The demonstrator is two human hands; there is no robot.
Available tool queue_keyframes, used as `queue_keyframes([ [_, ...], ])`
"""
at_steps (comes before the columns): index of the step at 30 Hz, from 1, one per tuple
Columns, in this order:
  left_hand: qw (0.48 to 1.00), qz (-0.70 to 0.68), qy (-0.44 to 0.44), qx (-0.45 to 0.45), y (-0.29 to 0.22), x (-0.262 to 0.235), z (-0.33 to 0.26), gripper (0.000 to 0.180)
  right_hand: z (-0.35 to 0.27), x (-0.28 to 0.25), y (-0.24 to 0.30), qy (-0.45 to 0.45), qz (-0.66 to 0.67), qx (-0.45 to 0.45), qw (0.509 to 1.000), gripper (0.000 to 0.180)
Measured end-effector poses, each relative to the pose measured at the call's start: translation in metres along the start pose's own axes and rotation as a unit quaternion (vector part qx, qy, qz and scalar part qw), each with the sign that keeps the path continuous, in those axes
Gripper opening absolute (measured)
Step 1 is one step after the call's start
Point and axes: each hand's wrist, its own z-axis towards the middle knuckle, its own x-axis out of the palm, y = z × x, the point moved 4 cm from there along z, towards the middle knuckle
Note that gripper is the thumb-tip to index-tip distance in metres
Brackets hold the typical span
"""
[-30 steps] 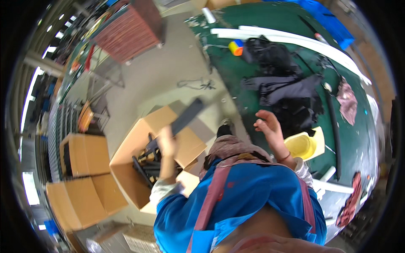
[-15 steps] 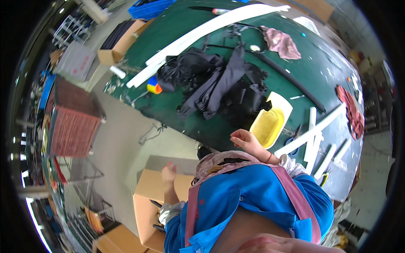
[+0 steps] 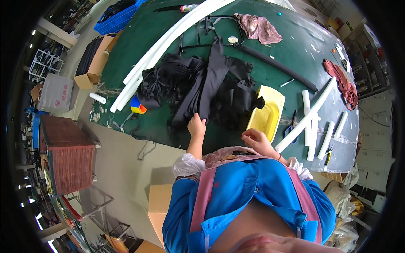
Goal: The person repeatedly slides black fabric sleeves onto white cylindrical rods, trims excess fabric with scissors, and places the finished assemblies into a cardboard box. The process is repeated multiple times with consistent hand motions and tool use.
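One yellow tray (image 3: 270, 110) sits on the worktop (image 3: 126, 46). Left of the tray lies one heap of black cloth (image 3: 211, 82); right of it, five white tubes (image 3: 326, 140) and one pair of scissors (image 3: 292, 126). The left hand's (image 3: 196, 126) grip is clamped on the heap's near end; the right hand (image 3: 256, 140), by the tray's near end, has curled fingers, their gap impossible to tell.

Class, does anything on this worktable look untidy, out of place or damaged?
Yes, mildly. A black scrap overlaps the rim of the yellow tray, white tubes lie crossed, not lined up, at the right, and pale patches, perhaps wear, mark the left corner of the green table.
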Motion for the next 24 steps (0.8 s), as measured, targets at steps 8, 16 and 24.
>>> queue_keyframes([
  [8,0.998,-0.040,-0.052,0.003,-0.004,-0.039,-0.003,0.019,0.019,0.003,0.008,0.021,-0.042,-0.049,0.998,0.021],
  [16,0.916,-0.400,-0.008,0.002,-0.028,-0.084,-0.020,0.016,0.025,0.021,0.042,-0.014,-0.084,-0.232,0.969,0.018],
  [24,0.651,-0.735,0.185,-0.034,-0.098,-0.123,-0.099,0.011,0.008,0.034,0.073,-0.028,-0.025,-0.296,0.955,0.026],
])
